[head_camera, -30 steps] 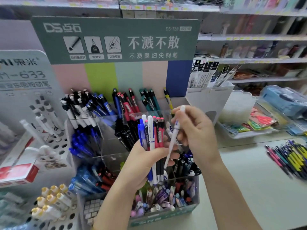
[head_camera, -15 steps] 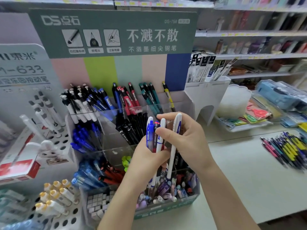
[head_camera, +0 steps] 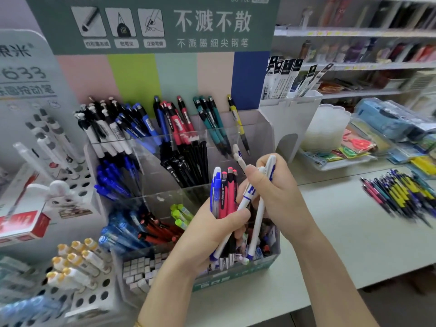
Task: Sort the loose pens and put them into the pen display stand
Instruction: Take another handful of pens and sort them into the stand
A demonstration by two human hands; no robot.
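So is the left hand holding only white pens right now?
No, the left hand grips a blue pen and pink pens side by side in its curled fingers.

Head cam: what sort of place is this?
Likely a stationery shop: a branded pen display stand with pens grouped by colour, stocked shelves with price strips behind it, and a pile of loose pens on the counter.
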